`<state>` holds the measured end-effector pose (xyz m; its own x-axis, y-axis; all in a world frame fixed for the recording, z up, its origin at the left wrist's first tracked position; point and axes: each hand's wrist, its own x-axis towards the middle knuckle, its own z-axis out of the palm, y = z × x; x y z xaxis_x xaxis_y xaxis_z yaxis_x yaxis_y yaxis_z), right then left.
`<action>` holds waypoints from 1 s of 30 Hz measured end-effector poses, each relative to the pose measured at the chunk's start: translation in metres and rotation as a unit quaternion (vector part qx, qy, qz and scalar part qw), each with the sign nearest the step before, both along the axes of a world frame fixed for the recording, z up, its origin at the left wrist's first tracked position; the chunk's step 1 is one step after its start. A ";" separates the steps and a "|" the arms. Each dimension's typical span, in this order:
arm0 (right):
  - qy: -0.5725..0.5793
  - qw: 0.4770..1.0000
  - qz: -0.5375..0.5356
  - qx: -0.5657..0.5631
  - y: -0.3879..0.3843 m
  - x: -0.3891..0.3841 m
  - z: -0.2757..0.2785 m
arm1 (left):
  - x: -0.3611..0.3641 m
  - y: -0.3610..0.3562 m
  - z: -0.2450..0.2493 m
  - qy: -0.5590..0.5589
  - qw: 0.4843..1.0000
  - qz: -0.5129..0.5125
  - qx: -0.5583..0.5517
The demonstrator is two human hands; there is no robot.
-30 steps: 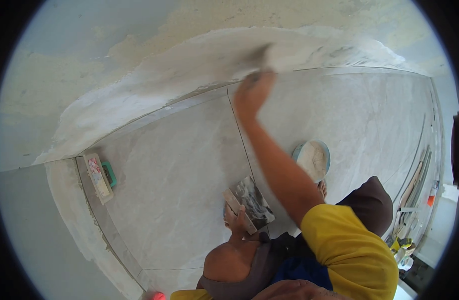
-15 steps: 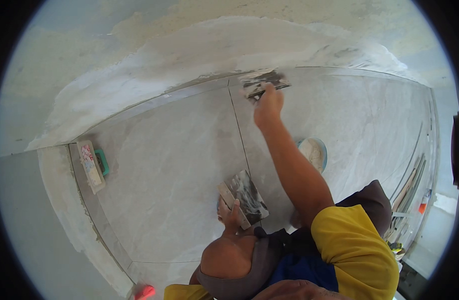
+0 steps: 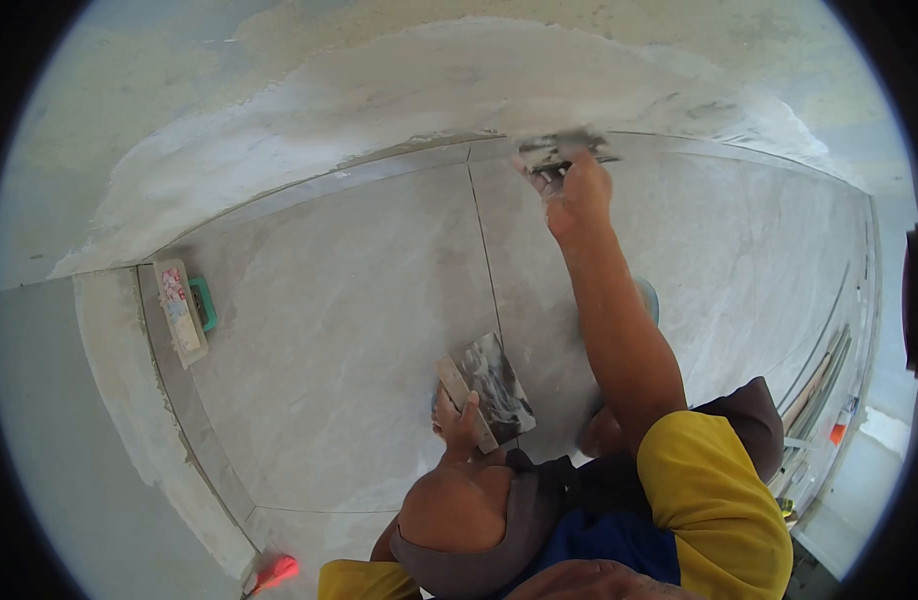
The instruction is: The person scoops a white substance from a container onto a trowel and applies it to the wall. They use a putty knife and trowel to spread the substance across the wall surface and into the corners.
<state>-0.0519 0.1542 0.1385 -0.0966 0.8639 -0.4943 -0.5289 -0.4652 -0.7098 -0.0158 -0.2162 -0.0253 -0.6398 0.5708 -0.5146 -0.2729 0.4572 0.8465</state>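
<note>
Head view: the trowel (image 3: pixel 559 150) is gripped in the right hand (image 3: pixel 579 195), fingers closed round its handle. Its blade is laid against the foot of the wall, just where the plaster (image 3: pixel 399 90) meets the edge of the tiles (image 3: pixel 349 330). 1 second ago the blade was blurred and higher up, on the plaster itself. 0.5 seconds ago it had been brought down to the seam, just right of the tile joint. Now it has been carried further right along that seam. The arm is stretched out more, and the bowl (image 3: pixel 650 298) is nearly hidden behind it, with only a sliver of blue rim to be seen.

The board (image 3: pixel 494 385) is held in the left hand (image 3: pixel 461 422), which is closed on its wooden edge, low and close to the body. Smears of grey mix are seen on it. Its place has hardly been altered across the 3 frames, apart from a shift with the camera.

From this it may be judged that the stroke on the upper band has been finished and the lower edge is being dressed along the tile line, with the stretch further right not yet reached. At the left a float (image 3: pixel 179 312) with a green handle is left lying by the wall, well apart from both hands — untouched throughout.
</note>
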 end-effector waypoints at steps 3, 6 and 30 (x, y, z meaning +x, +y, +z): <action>-0.006 0.999 0.034 -0.010 0.009 -0.009 -0.015 | 0.003 -0.005 -0.006 0.020 0.999 -0.015 -0.036; 0.044 0.998 0.033 -0.011 0.030 -0.027 -0.001 | 0.001 -0.002 -0.005 -0.028 0.999 -0.008 -0.013; -0.408 0.810 -0.033 0.420 -0.100 -0.151 -0.047 | 0.001 0.003 0.001 0.002 1.000 0.021 0.006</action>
<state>-0.2027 0.0543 0.0915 0.0262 0.9185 0.3946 0.2707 0.3735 -0.8873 -0.0153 -0.2135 -0.0241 -0.6659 0.5497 -0.5044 -0.2875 0.4349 0.8534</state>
